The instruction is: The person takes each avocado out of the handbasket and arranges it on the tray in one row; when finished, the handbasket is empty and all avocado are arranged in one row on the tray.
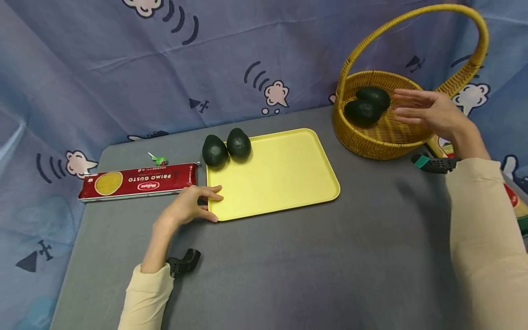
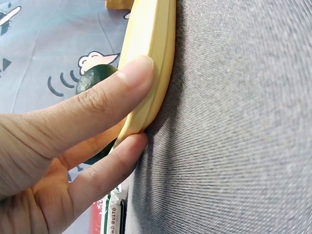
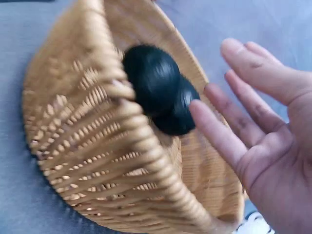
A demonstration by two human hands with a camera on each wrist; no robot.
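Observation:
My left hand (image 1: 191, 204) grips the near-left corner of a yellow tray (image 1: 284, 178), the thumb (image 2: 134, 73) lying against its outer side. Two dark green avocados (image 1: 215, 151) (image 1: 239, 144) stand side by side at the tray's far-left corner. Over the right part of a yellow wicker basket (image 1: 371, 149) hovers my right hand (image 1: 433, 110), its fingers extended and holding nothing. Inside that basket, two more avocados (image 1: 363, 112) (image 1: 373, 97) lie against each other on the left, just beyond the right fingertips (image 3: 197, 109).
A red spaghetti packet (image 1: 138, 181) lies left of the tray, with a green lollipop (image 1: 160, 160) behind it. The basket's tall handle (image 1: 396, 25) arches above its opening. Partly hidden packages (image 1: 513, 197) sit beyond my right forearm. A patterned cloth (image 1: 231, 55) hangs along the back.

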